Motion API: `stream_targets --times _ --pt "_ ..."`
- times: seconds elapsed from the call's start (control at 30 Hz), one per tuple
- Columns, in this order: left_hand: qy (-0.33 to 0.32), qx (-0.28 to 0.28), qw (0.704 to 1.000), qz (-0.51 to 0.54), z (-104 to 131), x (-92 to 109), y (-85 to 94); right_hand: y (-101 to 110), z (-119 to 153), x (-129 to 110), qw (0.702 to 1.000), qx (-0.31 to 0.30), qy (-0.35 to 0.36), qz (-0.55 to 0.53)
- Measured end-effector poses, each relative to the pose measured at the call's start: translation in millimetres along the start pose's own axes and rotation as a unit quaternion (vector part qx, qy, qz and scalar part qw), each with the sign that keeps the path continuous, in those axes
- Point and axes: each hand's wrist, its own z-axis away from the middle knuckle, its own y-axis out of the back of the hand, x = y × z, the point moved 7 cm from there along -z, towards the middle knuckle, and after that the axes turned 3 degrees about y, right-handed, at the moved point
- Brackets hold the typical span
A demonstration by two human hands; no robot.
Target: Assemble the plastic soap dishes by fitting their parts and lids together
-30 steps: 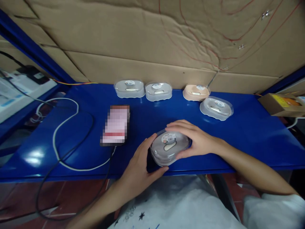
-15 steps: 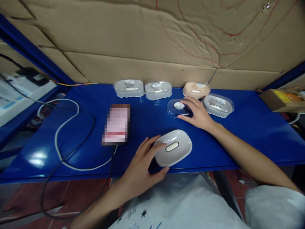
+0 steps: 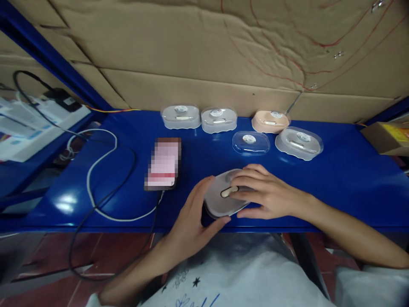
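A grey oval dish [image 3: 217,200] with a pale, dark-rimmed slot in its middle lies near the front edge of the blue table. Around its left end curl the fingers and thumb of my left hand [image 3: 198,213]. My right hand [image 3: 265,192] grips the right end, its fingers over the top and covering part of the rim. Behind the dish, a clear oval lid [image 3: 251,144] with a round white sticker rests on the table, touched by neither hand.
Along the back stand two grey lidded cases [image 3: 180,118] [image 3: 219,121], a peach one [image 3: 270,123] and another grey one [image 3: 298,144]. A blurred phone [image 3: 162,164] with cables lies left. A power strip [image 3: 38,128] is far left, an open cardboard box [image 3: 380,138] far right.
My right hand has left the clear lid and come forward to the right end of the grey dish. My left hand remains at the left end. The view has shifted slightly.
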Motion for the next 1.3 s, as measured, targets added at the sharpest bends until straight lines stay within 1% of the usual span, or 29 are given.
stream_targets --times 0.17,0.23,0.3,0.43,0.5,0.6,0.67,0.73,0.8,0.9,0.97,1.03,1.13,1.2,1.3 --pt "-0.011 0.018 1.0 0.004 0.6 -1.8 1.1 -13.1 0.6 10.4 0.999 -0.017 -0.016 -0.039" --pt "-0.017 0.019 1.0 0.012 0.4 -2.2 1.4 -18.1 1.9 12.3 0.998 -0.035 -0.022 -0.049" --pt "-0.029 0.02 0.999 0.022 0.2 -1.2 2.8 -22.6 4.1 14.3 0.997 -0.053 -0.038 -0.05" --pt "-0.046 0.006 0.998 0.042 0.3 0.9 3.1 -25.6 9.7 20.2 0.994 -0.059 -0.08 -0.052" --pt "-0.037 0.005 0.998 0.049 0.7 -1.1 1.9 -24.5 11.7 23.1 0.991 -0.061 -0.088 -0.079" --pt "-0.028 0.032 0.998 0.055 2.2 -5.3 0.0 -15.1 14.5 33.1 0.988 -0.038 -0.1 -0.11" --pt "-0.03 0.055 0.997 0.041 3.4 -7.3 -1.0 -5.5 18.2 46.1 0.988 -0.007 -0.122 -0.098" --pt "-0.026 0.061 0.998 0.015 4.1 -8.5 -2.0 1.9 24.0 62.9 0.984 0.016 -0.164 -0.062" --pt "-0.028 0.035 0.999 -0.005 3.8 -7.4 -3.9 4.5 30.1 78.0 0.979 0.018 -0.205 -0.008" --pt "-0.068 -0.04 0.997 -0.02 3.7 0.8 -8.1 1.5 34.2 88.6 0.972 0.005 -0.225 0.063" --pt "-0.102 -0.074 0.992 -0.03 4.6 6.5 -9.5 -3.2 34.0 89.3 0.97 -0.003 -0.226 0.085" --pt "-0.115 -0.082 0.989 -0.046 4.9 8.3 -10.0 -8.7 33.3 88.3 0.97 -0.013 -0.228 0.086" --pt "-0.115 -0.074 0.987 -0.087 4.3 8.1 -12.9 -13.9 32.7 86.8 0.97 -0.025 -0.231 0.063" --pt "-0.117 -0.065 0.984 -0.12 3.2 8.8 -15.9 -11.6 31.7 84.5 0.972 -0.017 -0.228 0.053" --pt "-0.107 -0.049 0.985 -0.123 1.2 9.4 -16.3 -3.1 25.9 70.6 0.982 0.005 -0.187 0.034"
